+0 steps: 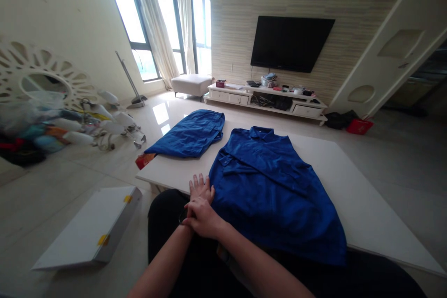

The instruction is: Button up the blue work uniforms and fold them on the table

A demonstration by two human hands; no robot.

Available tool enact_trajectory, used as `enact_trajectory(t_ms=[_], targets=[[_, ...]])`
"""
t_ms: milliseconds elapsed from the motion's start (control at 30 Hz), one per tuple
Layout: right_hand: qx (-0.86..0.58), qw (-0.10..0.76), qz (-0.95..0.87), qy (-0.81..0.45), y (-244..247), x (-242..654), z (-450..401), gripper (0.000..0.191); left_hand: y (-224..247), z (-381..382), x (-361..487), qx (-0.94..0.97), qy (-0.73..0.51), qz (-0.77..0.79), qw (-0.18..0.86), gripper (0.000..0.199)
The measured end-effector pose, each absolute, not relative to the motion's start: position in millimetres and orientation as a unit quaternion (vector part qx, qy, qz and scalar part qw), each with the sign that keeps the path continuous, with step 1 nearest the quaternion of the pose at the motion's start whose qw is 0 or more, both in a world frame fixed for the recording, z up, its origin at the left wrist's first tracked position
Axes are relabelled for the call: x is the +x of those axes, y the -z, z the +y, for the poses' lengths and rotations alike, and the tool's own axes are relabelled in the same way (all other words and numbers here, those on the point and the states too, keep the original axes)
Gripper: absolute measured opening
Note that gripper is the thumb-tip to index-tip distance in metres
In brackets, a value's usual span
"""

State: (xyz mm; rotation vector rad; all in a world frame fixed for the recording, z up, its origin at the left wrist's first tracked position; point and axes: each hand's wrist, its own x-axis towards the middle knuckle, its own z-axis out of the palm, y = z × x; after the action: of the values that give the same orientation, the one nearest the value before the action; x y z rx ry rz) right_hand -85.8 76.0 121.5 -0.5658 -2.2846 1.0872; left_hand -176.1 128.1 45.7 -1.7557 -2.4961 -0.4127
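My left hand (200,188) lies with its fingers stretched out at the near edge of the white table (171,170), beside the blue shirt. Closed over the left wrist is my right hand (202,218), close to a dark band (182,216) worn there. The fingertips of the right hand are partly hidden. The blue long-sleeved shirt (265,186) is spread on the table, collar away from me, with a sleeve folded across its front. Its hem hangs over the near edge onto my lap. Farther left, a folded blue garment (190,135) rests on the table's far corner.
A white box (87,230) with yellow tabs is on the floor at left. Lamp parts and bags (101,125) are heaped beyond it. A low TV cabinet (265,98) and a grey bench (192,85) stand along the far side. A red bag (359,125) sits at right.
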Motion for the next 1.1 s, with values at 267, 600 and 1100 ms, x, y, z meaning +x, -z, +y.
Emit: enact_trajectory(t_ms=[267, 600, 1100], targets=[[-0.203, 0.349, -0.770, -0.494, -116, -73, 68, 0.017, -54, 129, -181, -0.578, 0.122, -0.807, -0.012, 0.057], [-0.340, 0.384, -0.740, -0.435, -108, 37, 71, 0.014, -61, 114, -181, -0.606, 0.135, -0.783, 0.027, 0.055], [-0.568, 0.319, -0.625, -0.430, 13, 195, 4, 0.024, -74, 39, -82, -0.841, 0.285, -0.443, -0.124, 0.018]])
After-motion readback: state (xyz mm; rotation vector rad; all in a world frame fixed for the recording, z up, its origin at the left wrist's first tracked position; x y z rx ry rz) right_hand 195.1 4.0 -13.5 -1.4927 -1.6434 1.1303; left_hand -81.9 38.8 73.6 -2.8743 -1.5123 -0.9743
